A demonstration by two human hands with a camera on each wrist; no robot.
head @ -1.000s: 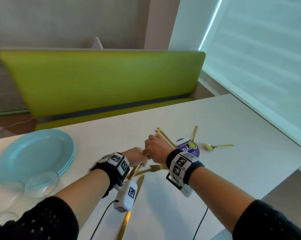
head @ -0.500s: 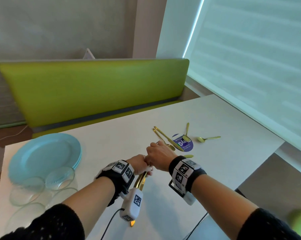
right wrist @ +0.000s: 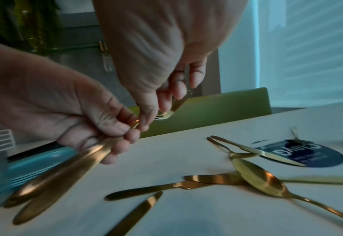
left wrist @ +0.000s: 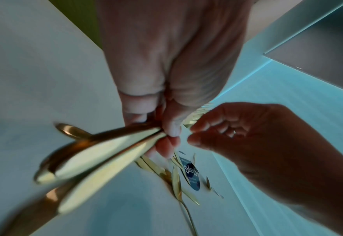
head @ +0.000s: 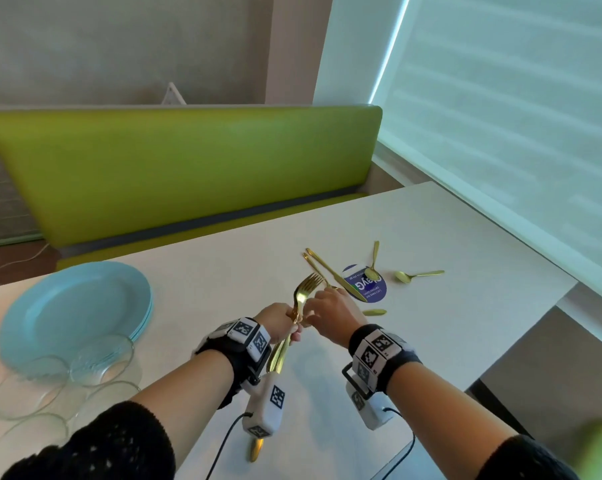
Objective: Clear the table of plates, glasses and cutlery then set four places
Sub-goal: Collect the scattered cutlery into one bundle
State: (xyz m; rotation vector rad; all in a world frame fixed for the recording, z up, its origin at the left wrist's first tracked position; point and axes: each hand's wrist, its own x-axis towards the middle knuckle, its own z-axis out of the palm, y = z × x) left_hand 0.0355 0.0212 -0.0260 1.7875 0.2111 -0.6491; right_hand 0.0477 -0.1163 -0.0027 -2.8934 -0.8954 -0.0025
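Toward the counter's (head: 431, 341) right side lies a round dark-blue sticker (head: 365, 284), its white lettering upside down from the head view and reading roughly "Clayg"; the smaller lines under it are too blurred to read. A gold knife (head: 330, 271) lies across the sticker's left edge, one teaspoon (head: 373, 265) has its bowl on the sticker, and another teaspoon (head: 418, 274) lies just right of it.

Above the counter's middle, the left hand (head: 278, 322) is closed around a bundle of gold forks (head: 301, 299), handles sticking out below the fist, tines pointing up and away. The right hand (head: 334, 311) has its fingers curled, pinching the forks just above the left fist.

At the counter's left edge sits a stack of light-blue plates (head: 74, 310), with clear glass bowls (head: 98, 358) at its near rim.
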